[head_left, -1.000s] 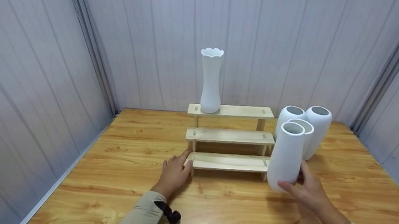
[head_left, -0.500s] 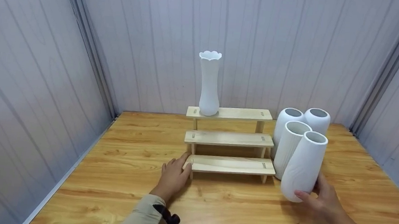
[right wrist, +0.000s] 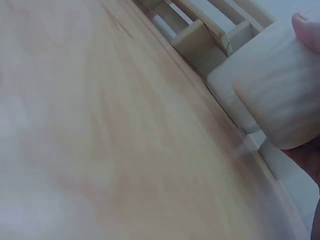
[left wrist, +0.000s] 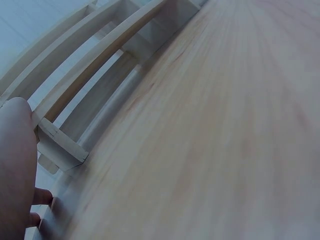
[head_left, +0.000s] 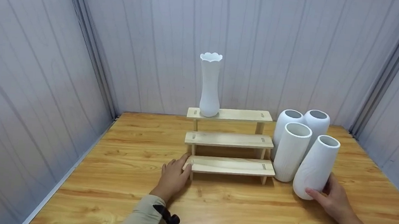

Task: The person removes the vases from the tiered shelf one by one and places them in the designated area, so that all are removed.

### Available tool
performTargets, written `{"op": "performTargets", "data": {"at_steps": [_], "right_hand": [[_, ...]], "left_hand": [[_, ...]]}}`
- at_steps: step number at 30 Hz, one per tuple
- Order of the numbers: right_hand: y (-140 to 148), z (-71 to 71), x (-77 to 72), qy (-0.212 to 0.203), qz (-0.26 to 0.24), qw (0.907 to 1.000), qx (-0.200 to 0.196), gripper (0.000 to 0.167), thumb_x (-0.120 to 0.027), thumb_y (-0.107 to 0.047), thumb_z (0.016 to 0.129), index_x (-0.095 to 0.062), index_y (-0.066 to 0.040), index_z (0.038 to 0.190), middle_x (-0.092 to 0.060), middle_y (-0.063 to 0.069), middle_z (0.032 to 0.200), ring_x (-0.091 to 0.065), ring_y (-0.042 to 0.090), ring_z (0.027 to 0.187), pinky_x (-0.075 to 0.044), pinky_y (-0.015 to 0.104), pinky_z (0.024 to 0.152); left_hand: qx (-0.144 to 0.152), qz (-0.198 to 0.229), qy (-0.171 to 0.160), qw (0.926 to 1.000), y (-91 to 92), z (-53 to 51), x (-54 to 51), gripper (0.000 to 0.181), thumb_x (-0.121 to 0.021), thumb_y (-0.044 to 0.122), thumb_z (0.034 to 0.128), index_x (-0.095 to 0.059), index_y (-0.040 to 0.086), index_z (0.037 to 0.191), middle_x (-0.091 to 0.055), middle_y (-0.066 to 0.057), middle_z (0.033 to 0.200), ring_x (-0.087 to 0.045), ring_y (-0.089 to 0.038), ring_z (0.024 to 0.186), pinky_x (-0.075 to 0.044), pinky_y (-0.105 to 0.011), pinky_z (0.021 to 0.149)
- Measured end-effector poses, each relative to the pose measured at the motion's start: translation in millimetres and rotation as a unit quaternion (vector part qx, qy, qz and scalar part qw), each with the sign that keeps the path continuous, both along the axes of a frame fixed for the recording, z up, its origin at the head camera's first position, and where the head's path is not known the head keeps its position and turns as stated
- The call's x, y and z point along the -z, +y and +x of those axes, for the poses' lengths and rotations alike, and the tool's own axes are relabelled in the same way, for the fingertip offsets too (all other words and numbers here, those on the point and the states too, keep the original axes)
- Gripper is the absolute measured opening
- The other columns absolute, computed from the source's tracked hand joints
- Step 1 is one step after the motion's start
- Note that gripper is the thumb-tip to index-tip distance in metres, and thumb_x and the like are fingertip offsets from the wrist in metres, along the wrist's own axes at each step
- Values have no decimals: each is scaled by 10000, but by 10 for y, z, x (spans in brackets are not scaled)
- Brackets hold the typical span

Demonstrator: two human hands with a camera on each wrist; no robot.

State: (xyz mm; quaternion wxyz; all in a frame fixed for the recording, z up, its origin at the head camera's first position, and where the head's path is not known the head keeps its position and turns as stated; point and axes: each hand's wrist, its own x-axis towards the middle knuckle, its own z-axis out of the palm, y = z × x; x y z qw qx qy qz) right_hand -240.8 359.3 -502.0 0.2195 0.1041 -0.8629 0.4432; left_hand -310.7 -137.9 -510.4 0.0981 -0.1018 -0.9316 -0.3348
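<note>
My right hand (head_left: 336,199) grips a smooth white vase (head_left: 319,165) low on its body, thumb in front, other fingers mostly hidden behind. This vase leans to the right, and its base (right wrist: 270,115) hangs just above the table in the right wrist view. Beside it stands a ribbed white cylindrical vase (head_left: 291,154), with two more white vases (head_left: 288,125) behind. My left hand (head_left: 172,176) holds the left end of the lowest step of a three-tier wooden stand (head_left: 231,165), thumb at the front. In the left wrist view, the thumb (left wrist: 17,150) meets the step's end.
A tall white vase with a scalloped rim (head_left: 210,87) stands on the left of the top step. The wood-grain table (head_left: 113,191) is enclosed by pale panel walls (head_left: 163,33) at the back and both sides.
My right hand has carried the smooth vase rightward, from in front of the ribbed vase to its right side, tilting it more. The left hand has kept its place on the stand.
</note>
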Motion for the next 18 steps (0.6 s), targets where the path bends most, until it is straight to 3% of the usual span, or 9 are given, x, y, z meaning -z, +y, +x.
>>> {"op": "performTargets", "data": {"at_steps": [5, 9, 12, 18], "right_hand": [[74, -91, 19, -406, 196, 9989, 133, 815, -781, -210, 897, -312, 90, 1493, -492, 342, 1387, -431, -133, 1068, -359, 29, 844], [116, -161, 22, -677, 211, 9973, 191, 840, -764, -256, 917, -277, 87, 1510, -463, 343, 1413, -535, 155, 1163, -355, 32, 829], [131, -225, 24, -771, 135, 9967, 194, 861, -752, -271, 927, -245, 91, 1521, -437, 349, 1433, -500, 395, 1239, -347, 31, 829], [138, -312, 16, -892, -44, 9956, 296, 868, -734, -283, 940, -216, 91, 1527, -408, 348, 1456, -454, 456, 1285, -333, 27, 830]], "left_hand": [[-48, 43, 44, 10000, 2, 1, 14, 513, -389, 436, 1065, -463, 225, 1528, -542, -51, 1486, -385, -472, 1402, -104, -723, 1133], [-37, 30, -6, 10000, 7, 21, 22, 520, -389, 436, 1067, -451, 225, 1538, -530, -54, 1496, -375, -474, 1409, -105, -718, 1137], [-63, 20, 5, 10000, 2, 32, 18, 515, -398, 432, 1068, -457, 220, 1534, -536, -66, 1489, -380, -479, 1403, -114, -722, 1131], [36, 37, -17, 10000, -9, 38, -3, 521, -370, 436, 1076, -437, 220, 1546, -530, -64, 1494, -360, -483, 1415, -92, -737, 1126]]}}
